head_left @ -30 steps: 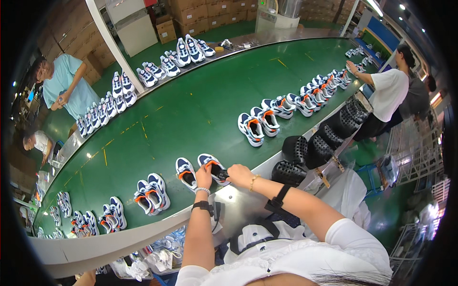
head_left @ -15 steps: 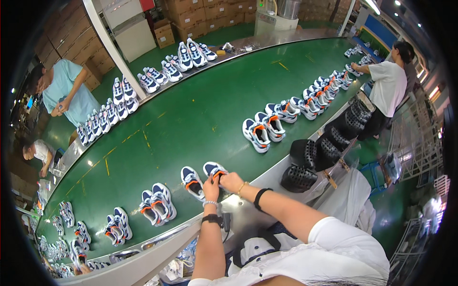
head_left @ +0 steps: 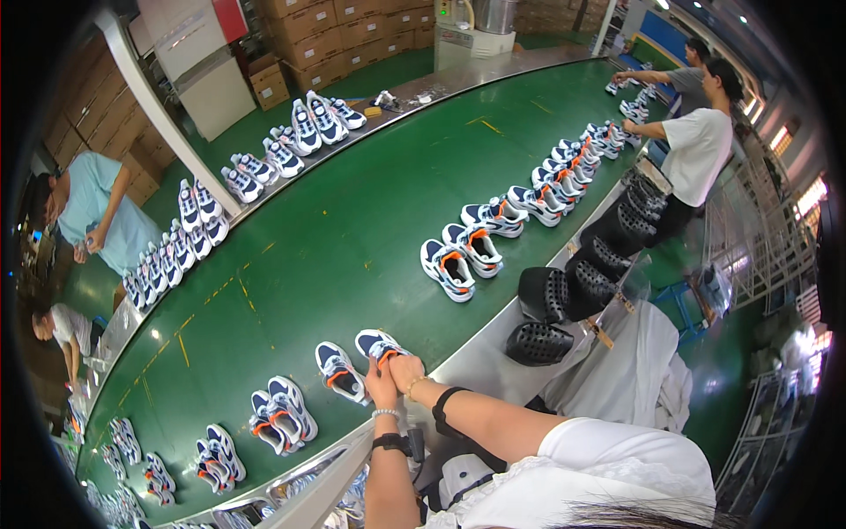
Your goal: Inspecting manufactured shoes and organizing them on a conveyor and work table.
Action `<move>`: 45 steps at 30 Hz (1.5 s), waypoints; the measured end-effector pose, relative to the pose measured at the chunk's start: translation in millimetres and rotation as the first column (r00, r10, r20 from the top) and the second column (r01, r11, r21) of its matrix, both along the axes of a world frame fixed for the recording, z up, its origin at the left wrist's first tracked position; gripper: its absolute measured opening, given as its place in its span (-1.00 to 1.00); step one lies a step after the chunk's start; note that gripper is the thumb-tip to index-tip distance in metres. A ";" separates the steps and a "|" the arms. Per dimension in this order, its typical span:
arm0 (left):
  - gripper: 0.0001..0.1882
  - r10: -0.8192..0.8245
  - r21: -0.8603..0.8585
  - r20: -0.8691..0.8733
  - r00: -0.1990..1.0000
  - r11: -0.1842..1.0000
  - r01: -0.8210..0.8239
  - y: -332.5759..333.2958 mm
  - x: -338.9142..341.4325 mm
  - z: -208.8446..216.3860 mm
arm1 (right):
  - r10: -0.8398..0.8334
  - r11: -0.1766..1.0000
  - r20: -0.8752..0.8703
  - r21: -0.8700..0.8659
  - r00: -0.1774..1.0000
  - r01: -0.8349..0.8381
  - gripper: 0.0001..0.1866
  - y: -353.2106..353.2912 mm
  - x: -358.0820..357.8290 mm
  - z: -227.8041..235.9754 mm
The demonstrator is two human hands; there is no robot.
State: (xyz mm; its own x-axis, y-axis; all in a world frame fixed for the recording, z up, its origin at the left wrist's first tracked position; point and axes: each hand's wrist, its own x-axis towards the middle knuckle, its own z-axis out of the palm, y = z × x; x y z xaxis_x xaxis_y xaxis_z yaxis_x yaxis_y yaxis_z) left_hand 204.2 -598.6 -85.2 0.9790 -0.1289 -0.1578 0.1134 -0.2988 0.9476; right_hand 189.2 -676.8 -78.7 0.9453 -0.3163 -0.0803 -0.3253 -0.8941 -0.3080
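Note:
Both my hands are at a white and navy sneaker [head_left: 377,343] with an orange lining, which stands on the green conveyor belt near its close edge. My left hand [head_left: 380,386] has its fingers closed at the collar opening. Close against it, my right hand [head_left: 406,371] is closed on the same opening from the right. The hands cover the heel and most of the inside of the shoe. A matching sneaker [head_left: 340,371] stands just to the left, untouched, its orange-lined opening facing me.
More sneaker pairs stand left [head_left: 284,416] and in a row at right [head_left: 449,269]. Black perforated moulds [head_left: 539,343] line the near edge. Co-workers stand at right [head_left: 696,145] and across the belt [head_left: 95,212]. Sneakers [head_left: 322,119] line the far ledge.
My view has shifted, so the belt and shoes sit lower and further left. My hands stay at the same sneaker, now closer together. Another person's arm shows at the far right end.

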 end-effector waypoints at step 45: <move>-0.14 -0.137 0.493 -0.054 0.989 0.858 0.145 26.7 21.3 -11.9 | 0.239 0.755 0.438 0.478 0.867 -0.450 -0.60 -203.3 -175.8 293.7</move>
